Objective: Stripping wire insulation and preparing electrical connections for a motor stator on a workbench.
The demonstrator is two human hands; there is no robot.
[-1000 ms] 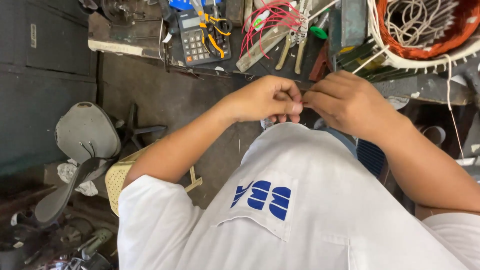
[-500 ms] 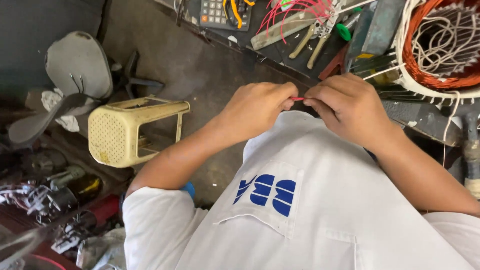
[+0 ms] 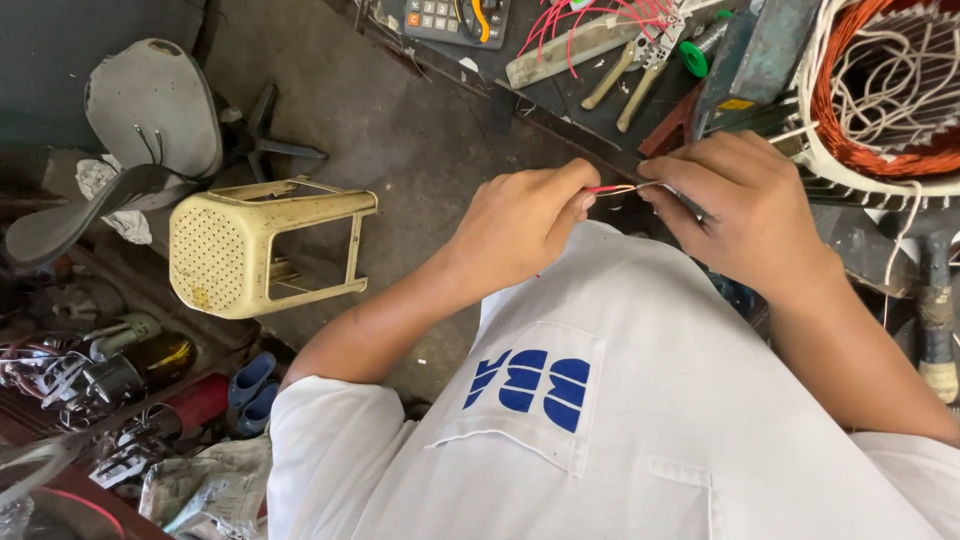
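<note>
We pinch a thin red wire (image 3: 603, 188) in our left hand (image 3: 520, 225); our right hand (image 3: 735, 205), at three o'clock, grips its bared end, joint unfinished.

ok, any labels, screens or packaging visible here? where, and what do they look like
Calculator: top edge of the bench, dark body, grey keys, one orange key; screen out of frame.
Shirt pocket logo: on the white shirt, blue blocky shapes.
Yellow sticker: on the teal metal block beside the right hand, small rectangle.
</note>
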